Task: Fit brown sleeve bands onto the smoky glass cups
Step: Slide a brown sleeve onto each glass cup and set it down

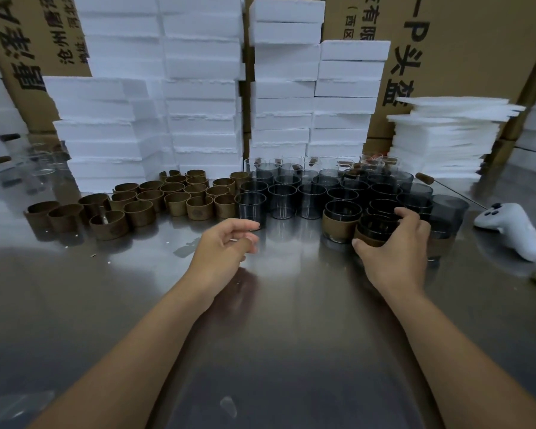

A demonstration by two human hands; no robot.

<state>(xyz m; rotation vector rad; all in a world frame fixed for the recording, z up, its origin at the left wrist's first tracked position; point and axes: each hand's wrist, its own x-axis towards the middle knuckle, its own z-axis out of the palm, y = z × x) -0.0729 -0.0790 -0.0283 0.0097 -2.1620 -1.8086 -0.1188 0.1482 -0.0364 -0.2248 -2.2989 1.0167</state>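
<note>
The right hand (pixel 395 246) curls its fingers (pixel 410 213) around a smoky glass cup wearing a brown sleeve band (pixel 373 230). The left hand (pixel 226 243), fingers loosely relaxed and holding nothing, hovers over the shiny steel worktop (pixel 291 320) near a bare smoky glass cup (pixel 252 209).

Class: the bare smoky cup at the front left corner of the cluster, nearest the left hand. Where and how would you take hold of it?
Probably by its upper wall, coming from the front with the left hand. The smoky cup stands upright, its near side bare, while other cups and a sleeve band crowd its back and sides.
</note>
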